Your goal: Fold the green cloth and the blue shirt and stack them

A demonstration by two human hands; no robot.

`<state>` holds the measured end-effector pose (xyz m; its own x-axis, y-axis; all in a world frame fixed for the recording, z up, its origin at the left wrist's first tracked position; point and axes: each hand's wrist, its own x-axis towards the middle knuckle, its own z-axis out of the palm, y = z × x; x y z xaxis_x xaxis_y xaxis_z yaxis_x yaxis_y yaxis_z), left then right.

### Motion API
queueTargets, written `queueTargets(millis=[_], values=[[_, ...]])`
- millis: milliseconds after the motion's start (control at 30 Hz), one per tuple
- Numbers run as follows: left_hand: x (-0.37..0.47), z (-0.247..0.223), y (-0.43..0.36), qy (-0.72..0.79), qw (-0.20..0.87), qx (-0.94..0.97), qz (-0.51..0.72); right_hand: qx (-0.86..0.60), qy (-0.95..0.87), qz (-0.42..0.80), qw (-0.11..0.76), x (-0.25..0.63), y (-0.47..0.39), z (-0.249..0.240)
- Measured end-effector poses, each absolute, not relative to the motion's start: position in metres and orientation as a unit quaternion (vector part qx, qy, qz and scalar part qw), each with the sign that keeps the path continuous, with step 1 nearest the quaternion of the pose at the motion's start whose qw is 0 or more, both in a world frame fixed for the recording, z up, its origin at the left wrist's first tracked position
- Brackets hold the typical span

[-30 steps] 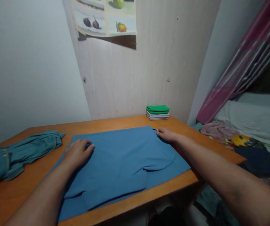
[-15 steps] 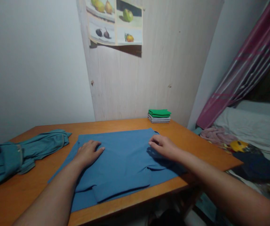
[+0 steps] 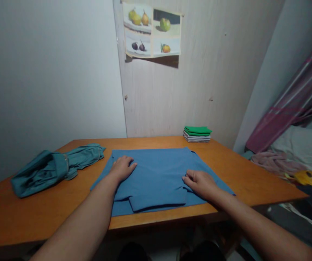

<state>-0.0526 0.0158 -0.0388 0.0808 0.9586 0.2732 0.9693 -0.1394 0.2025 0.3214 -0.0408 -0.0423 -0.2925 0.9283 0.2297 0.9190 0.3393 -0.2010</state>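
A blue garment (image 3: 156, 170), apparently a shirt, lies spread on the wooden table, with a folded band (image 3: 158, 202) like a collar along its near side. My left hand (image 3: 123, 167) rests on the garment's left part, palm down and fingers apart. On the right part of the cloth, my right hand (image 3: 199, 183) is closed, its fingers curled in toward the thumb. Whether any cloth is caught between those fingers is hidden. Small creases run in the fabric beside the right thumb.
A crumpled teal garment (image 3: 55, 168) lies on the table's left side. At the back right sits a folded stack of green and checked cloth (image 3: 197, 134). The table's front edge (image 3: 156, 219) is close to me. Beyond its right end are bedding and a yellow item (image 3: 307, 178).
My right hand has come nearer to me over the shirt, from its far right side. The left hand stays on the cloth. My view has turned somewhat left.
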Motion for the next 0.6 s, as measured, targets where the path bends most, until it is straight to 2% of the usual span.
queueTargets(millis=[300, 600], values=[[-0.059, -0.022, 0.000, -0.668, 0.021, -0.734, -0.118, -0.567, -0.805, 0.013, 0.175, 0.322, -0.035, -0.048], [-0.076, -0.029, -0.085, -0.657, 0.037, -0.735, -0.164, -0.565, -0.804, 0.007, 0.185, 0.321, -0.032, -0.051]])
